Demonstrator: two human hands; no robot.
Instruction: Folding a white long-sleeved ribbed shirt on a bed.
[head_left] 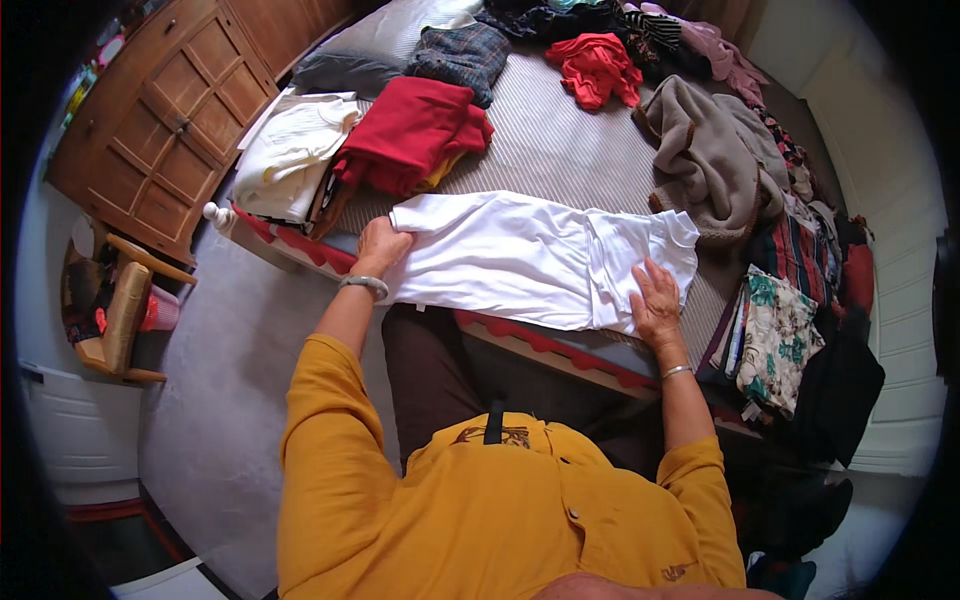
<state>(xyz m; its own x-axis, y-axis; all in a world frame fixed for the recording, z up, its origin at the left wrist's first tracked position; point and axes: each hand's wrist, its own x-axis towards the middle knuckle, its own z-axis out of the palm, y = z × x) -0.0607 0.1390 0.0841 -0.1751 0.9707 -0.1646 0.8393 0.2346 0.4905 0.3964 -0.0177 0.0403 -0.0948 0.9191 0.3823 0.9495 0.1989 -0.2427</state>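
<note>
A white shirt [490, 255] lies stretched lengthwise along the near edge of the bed, folded into a long strip with its neckline toward the right. At its left end, my left hand [383, 246] has its fingers closed round the hem. My right hand [657, 302] rests flat on the shirt near the neckline, fingers apart, pressing on the layered cloth. Beyond my left hand sits a folded red garment [410, 130], with a folded white garment [290, 160] beside it.
A crumpled red cloth [595, 72] and a brown fleece garment [705, 150] lie farther back on the striped sheet [545, 130]. Folded floral clothing [780, 335] is stacked at right. A wooden cabinet [165, 120] and a chair [128, 315] stand at left.
</note>
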